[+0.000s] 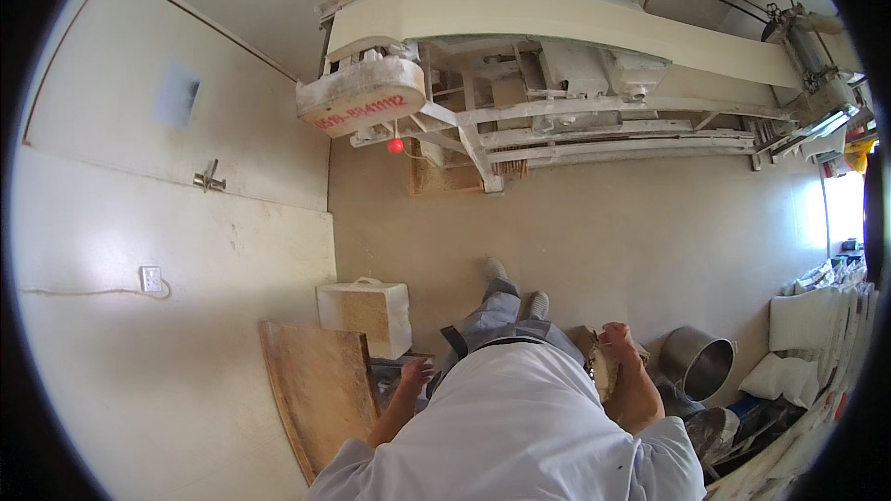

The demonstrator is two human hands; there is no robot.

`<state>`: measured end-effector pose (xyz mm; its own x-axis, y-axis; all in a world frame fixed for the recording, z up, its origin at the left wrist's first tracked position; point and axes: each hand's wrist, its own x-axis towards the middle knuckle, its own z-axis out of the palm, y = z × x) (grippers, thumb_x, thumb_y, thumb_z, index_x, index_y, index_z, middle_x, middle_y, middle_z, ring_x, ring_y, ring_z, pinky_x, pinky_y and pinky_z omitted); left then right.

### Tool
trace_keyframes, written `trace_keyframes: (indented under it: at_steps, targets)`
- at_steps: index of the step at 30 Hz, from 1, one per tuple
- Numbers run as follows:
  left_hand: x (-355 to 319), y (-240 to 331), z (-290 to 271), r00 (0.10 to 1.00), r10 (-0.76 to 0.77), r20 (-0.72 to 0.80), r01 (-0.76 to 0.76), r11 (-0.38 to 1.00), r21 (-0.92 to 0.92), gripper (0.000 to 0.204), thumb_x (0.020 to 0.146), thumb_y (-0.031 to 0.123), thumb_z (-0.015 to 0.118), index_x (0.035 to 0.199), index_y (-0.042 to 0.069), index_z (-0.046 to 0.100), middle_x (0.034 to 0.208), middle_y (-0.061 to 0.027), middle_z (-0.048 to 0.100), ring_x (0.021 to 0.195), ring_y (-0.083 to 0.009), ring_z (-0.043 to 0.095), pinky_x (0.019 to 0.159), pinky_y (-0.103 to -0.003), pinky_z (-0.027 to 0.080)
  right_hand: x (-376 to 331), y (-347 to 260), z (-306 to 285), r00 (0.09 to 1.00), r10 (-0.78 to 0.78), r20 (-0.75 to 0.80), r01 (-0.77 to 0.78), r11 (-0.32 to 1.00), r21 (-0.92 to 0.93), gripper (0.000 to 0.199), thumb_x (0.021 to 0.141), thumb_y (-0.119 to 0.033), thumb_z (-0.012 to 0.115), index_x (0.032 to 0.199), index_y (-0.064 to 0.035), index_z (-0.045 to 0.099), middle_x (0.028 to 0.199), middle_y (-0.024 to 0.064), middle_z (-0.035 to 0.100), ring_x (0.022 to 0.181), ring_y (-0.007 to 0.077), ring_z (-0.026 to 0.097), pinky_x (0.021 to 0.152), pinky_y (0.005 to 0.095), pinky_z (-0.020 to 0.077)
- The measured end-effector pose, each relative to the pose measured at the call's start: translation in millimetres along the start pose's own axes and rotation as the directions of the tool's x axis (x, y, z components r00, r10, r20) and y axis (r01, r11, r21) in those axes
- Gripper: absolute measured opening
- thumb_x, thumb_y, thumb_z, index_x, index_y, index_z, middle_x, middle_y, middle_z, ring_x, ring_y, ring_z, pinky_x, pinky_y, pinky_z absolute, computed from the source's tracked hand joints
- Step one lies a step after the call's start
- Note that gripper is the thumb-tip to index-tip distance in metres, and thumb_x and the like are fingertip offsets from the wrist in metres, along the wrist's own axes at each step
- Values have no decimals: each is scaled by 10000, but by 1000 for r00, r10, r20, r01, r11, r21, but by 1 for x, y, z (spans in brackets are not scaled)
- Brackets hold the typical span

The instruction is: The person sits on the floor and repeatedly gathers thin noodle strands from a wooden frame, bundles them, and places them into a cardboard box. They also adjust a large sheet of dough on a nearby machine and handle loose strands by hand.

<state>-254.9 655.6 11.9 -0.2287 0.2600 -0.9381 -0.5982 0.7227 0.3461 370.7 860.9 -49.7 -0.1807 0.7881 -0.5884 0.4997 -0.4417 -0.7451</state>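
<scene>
My left hand [417, 373] hangs beside my left hip, its fingers loosely bent, and I see nothing in it. Close to it stands a brown wooden board [320, 390], leaning at the left wall. On the other side, my right hand [620, 340] is held out from my hip, fingers loosely curled and seemingly empty. Just below and beside that hand shows a dusty beige sack-like thing [603, 373], partly covered by the hand and forearm; I cannot tell whether they touch. Both arms are bent at my sides.
A long flour-dusted belt machine [566, 19] with a red knob [396, 146] spans the far side. A white bin [371, 315] of pale crumbly stuff stands front left. To the right are a steel pot [698, 364], white sacks [781, 378] and stacked white packs [807, 320].
</scene>
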Motion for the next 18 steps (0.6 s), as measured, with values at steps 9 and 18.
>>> trace_keyframes:
  at_steps: [9,18]
  targets:
    - [45,189,91,982,185,47,-190,927,324,232,979,331,637,1049,110,655,901,-52,717,732,-144,669,603,-286,494,53,-112,5,921,382,-82,-295,817,496,230,975,-194,576,910,-1,682,680,64,641,556,120,576,482,283,451]
    - [13,296,218,953,302,28,-286,866,410,289,1020,340,618,1185,109,672,930,-46,727,731,-129,680,606,-265,499,133,-48,-38,787,598,153,-598,678,428,265,991,-226,578,1109,-14,686,749,105,699,602,182,647,528,319,529]
